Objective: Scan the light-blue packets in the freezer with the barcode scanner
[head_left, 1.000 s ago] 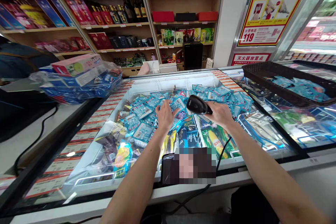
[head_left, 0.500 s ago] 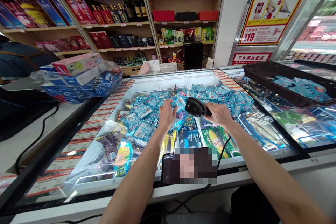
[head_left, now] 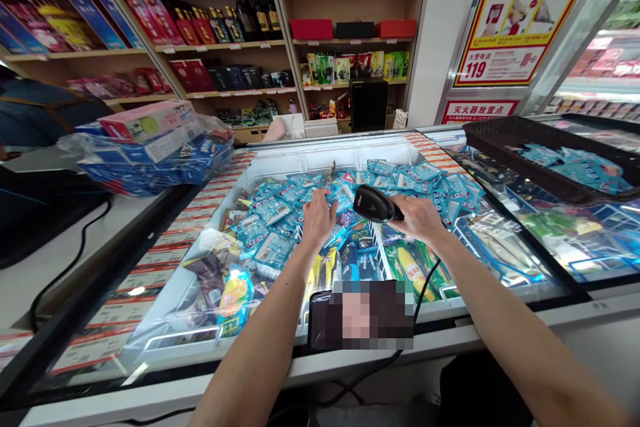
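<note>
In the open chest freezer (head_left: 310, 161) right in front of you, your left hand (head_left: 319, 217) is palm down on the pile of blue packets (head_left: 273, 210), with the fingers curled into the heap near the middle of the bin. Honestly, from this angle I can't tell if you've pinched a packet or are just resting on top, since the fingertips are buried in the wrappers.

Your right hand (head_left: 420, 219) is wrapped tight around the handle of a black scanner (head_left: 373, 203). Its head pokes left toward your other hand and sits just above the packets. The scanner's cable (head_left: 425, 283) drops from under your wrist, over the freezer's near edge.

Just below your hands, a phone (head_left: 316, 320) leans on the front rim, with its screen blurred out. Off to the right, a black basket (head_left: 505, 140) sits on the glass lid with more of the same blue packets inside. On the left counter there's a plastic-wrapped stack of boxes (head_left: 150, 147), well apart from both hands. The shelves (head_left: 225, 47) of boxed goods run along the back wall.
</note>
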Demonstrator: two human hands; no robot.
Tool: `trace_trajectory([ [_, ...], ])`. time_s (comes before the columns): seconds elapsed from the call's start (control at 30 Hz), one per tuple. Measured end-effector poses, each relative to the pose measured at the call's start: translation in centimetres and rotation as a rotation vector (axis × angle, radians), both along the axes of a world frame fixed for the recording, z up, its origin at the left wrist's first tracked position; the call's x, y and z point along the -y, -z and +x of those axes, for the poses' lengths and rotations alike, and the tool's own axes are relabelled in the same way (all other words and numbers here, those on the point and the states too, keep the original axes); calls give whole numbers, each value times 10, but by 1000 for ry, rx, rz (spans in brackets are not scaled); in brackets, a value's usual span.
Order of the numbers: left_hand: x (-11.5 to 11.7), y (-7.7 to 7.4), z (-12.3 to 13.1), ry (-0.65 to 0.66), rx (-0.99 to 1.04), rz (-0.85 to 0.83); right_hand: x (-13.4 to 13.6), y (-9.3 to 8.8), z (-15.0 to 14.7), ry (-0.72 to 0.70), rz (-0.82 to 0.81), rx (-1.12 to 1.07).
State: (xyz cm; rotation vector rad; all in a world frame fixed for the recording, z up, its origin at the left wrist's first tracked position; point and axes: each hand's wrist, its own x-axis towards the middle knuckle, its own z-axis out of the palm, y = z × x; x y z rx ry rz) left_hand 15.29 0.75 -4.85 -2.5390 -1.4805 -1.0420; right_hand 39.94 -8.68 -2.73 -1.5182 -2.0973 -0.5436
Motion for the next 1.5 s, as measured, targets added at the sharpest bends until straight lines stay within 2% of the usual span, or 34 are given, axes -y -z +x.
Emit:
trace_trajectory([
  [0.3,2,-1,1,-23,-38,1,-1,1,1,5,0,-5],
  [0.4,4,-3,1,-115,-40,24,-1,1,2,46,9,-28],
  [0.53,10,-9,0,-309,-20,81,-1,-1,4,135,4,-67],
  [0.6,13,-11,-1,-353,-21,109,0,-2,5,165,-7,-80],
  [0.67,15,-14,0,-312,-35,130,0,-4,5,179,-21,-87],
  [0.8,16,-14,4,-3,-165,107,0,-5,4,192,-40,-82],
  [0.87,15,-12,5,75,-204,94,0,-4,5,191,-42,-75],
  [1.07,4,-3,-2,-38,-164,108,0,-3,7,208,-37,-77],
  [1.23,-4,-2,-14,-109,-177,102,0,-3,7,224,-26,-84],
  [1.4,-4,-4,-17,-147,-229,140,-1,-3,8,258,-16,-84],
  [1.5,-1,-6,-12,-115,-227,145,-2,-3,10,297,-1,-85],
])
